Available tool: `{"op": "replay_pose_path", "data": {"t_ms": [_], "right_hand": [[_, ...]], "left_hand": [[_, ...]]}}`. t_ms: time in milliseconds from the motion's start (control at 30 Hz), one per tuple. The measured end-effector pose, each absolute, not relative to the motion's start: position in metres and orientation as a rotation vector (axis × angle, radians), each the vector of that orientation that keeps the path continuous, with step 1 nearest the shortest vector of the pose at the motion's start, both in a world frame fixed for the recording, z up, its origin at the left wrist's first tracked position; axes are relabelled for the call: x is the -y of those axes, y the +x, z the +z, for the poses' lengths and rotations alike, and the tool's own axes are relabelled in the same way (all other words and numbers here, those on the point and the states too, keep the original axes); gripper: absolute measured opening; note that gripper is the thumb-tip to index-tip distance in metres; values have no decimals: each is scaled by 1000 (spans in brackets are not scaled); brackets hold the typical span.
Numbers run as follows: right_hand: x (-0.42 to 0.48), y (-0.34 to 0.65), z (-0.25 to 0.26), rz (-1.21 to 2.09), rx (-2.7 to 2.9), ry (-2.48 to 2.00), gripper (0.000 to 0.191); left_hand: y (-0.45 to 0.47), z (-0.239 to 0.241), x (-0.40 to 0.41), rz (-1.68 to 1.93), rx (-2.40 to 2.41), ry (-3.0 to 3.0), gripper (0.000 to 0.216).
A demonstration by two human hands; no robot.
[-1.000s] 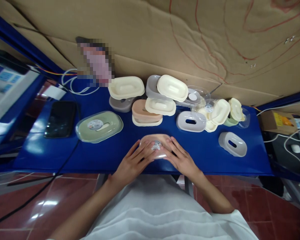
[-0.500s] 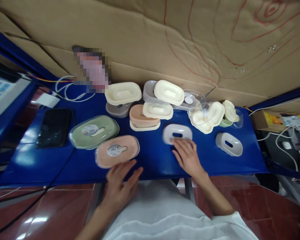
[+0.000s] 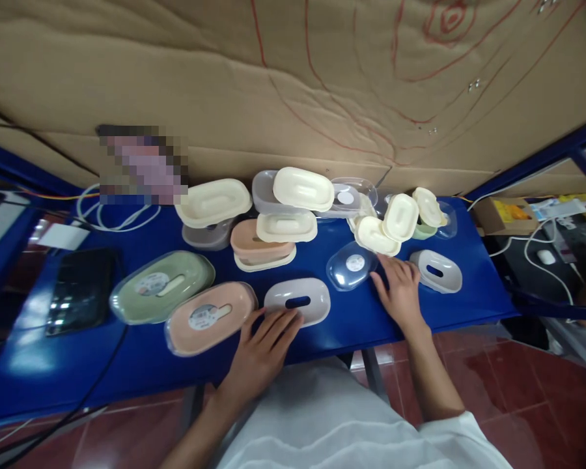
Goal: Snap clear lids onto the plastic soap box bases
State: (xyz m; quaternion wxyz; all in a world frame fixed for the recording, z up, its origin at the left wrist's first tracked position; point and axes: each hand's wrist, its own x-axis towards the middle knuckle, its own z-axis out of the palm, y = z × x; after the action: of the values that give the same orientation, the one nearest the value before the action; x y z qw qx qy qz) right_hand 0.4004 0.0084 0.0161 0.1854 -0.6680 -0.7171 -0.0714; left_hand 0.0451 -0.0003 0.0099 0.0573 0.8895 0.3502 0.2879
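L hand (image 3: 264, 348) fingers lying slightly apart over near rim of pale grey box (image 3: 297, 288), just below ctr of frame; can't tell if gripping. R hand (image 3: 399, 293), right of ctr, touching right end of clear lid (image 3: 346, 277) w/ round white label; thumb standing apart from fingers, can't tell if clamped. Pink lidded box (image 3: 239, 309) sitting just beside grey one, lower L of ctr; green lidded box (image 3: 161, 286) lying just up-left. 2nd grey box (image 3: 448, 275) resting near R hand, on its right. Cream lids (image 3: 303, 189) lying along mid-frame, behind. Dark flat device (image 3: 81, 293) lying far L. Blue table (image 3: 361, 329) bearing all; brown wall covering (image 3: 200, 85) filling upper frame.
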Motion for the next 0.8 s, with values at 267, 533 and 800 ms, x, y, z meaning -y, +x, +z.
{"op": "replay_pose_path", "data": {"t_ms": [267,533,800], "right_hand": [[-26,400,11,-178,2017,-1911,51],[35,370,26,85,2252,-1566,28],[68,348,-2,66,1932,-1390,44]], "left_hand": [[54,11,10,886,-978,2681,39],[57,21,8,1146,-992,2481,33],[83,19,13,1012,-860,2628,30]]}}
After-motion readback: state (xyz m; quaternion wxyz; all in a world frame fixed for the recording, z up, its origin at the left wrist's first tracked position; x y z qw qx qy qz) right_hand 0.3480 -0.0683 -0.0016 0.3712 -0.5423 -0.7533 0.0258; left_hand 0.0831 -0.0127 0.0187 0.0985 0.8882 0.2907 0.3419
